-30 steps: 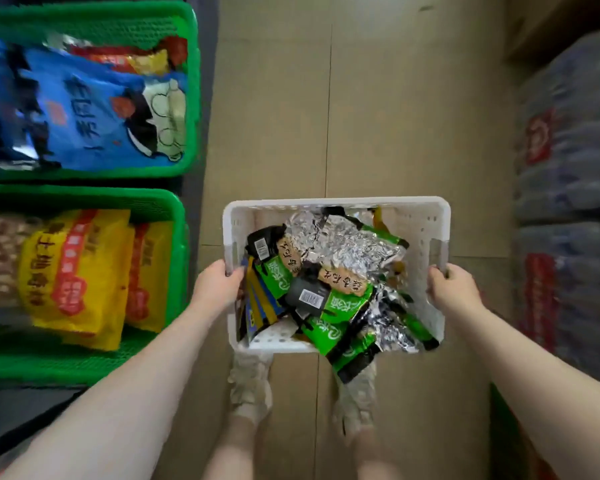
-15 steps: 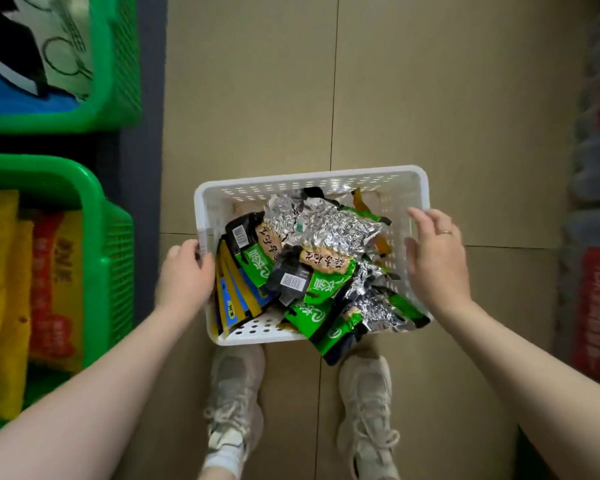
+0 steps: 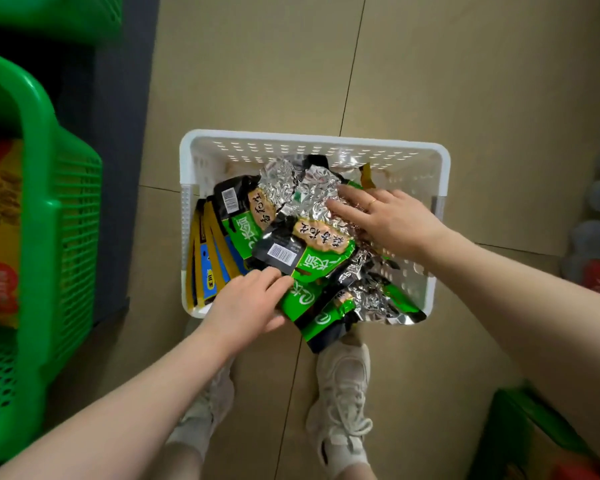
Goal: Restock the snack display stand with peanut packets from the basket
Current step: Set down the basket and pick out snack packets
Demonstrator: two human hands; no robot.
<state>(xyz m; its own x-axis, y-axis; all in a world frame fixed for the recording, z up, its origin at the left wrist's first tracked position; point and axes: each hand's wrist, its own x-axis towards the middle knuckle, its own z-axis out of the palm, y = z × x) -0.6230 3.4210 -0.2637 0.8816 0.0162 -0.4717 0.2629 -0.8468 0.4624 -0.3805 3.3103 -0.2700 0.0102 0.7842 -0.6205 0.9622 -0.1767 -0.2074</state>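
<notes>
Hands reaching into the white basket of peanut packets on the floor.
Head view: left hand, fingers together, touches packets at the near edge; right hand lies spread on foil ones. Best gather several flat together, not single slippery packets.

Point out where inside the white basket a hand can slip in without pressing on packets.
Free: the strip along the far wall of the white basket, and the bare perforated floor by its right wall, beyond the right hand. Crowded: the middle and near side, heaped with green packets and foil packets, and the left wall, lined with yellow-and-blue packets beside the left hand.
</notes>
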